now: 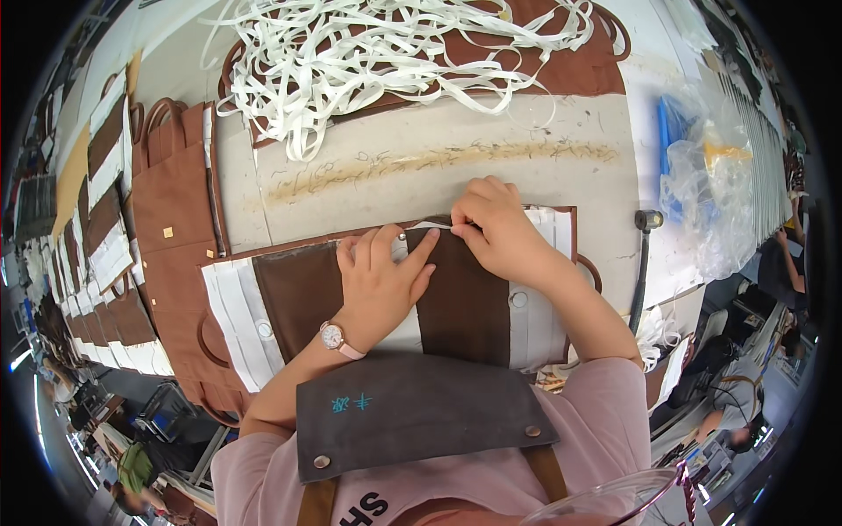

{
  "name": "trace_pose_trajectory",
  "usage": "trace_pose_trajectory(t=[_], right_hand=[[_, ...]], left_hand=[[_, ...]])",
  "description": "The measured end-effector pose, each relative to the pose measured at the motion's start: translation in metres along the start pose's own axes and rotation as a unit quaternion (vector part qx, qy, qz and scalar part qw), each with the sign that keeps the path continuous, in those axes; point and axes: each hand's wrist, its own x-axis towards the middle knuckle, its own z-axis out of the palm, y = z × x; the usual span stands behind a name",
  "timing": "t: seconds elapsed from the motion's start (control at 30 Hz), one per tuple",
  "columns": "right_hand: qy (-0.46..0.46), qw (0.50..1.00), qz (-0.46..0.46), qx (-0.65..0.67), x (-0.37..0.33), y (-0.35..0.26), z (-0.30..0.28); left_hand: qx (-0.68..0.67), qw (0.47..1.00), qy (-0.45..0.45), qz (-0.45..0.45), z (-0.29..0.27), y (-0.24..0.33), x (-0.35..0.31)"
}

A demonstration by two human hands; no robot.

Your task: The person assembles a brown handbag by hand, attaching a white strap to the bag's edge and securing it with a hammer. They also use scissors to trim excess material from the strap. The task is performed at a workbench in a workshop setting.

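Observation:
An opened-out brown bag piece [465, 302] lies on the table in front of me, its inner side showing dark brown and white panels with round metal snaps. My left hand [379, 279] rests on it with fingers spread, the index fingertip pressing near the far edge. At that edge my right hand [502, 232] pinches a narrow white strip [431, 225], thumb against bent fingers. The strip runs between the two hands along the far edge; its end inside the right fingers is hidden. One brown handle [590, 270] sticks out at the right side.
A tangled heap of white tape [351, 66] covers another brown bag piece [579, 66] at the back. Stacked brown bags [171, 210] lie to the left. Clear plastic bags [715, 188] and a black stalk with a round head [645, 254] are at the right. Other people work beyond.

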Motion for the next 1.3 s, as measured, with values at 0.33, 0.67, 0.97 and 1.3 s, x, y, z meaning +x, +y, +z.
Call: trace_pose_trajectory(t=[0.33,0.67,0.97,1.3], right_hand=[[0.0,1.0,-0.019,0.005,0.001,-0.005,-0.01],[0.158,0.978,-0.035,-0.13,-0.03,0.02,-0.002],[0.155,0.962,-0.105,-0.197,-0.031,0.024,0.005],[0.117,0.951,-0.195,-0.211,-0.033,0.02,0.002]], left_hand=[[0.005,1.0,0.005,-0.013,0.002,0.003,-0.003],[0.034,0.999,-0.002,-0.015,-0.006,-0.002,-0.004],[0.034,0.999,-0.029,0.007,-0.001,-0.002,-0.006],[0.05,0.997,-0.051,0.01,-0.006,-0.001,-0.003]])
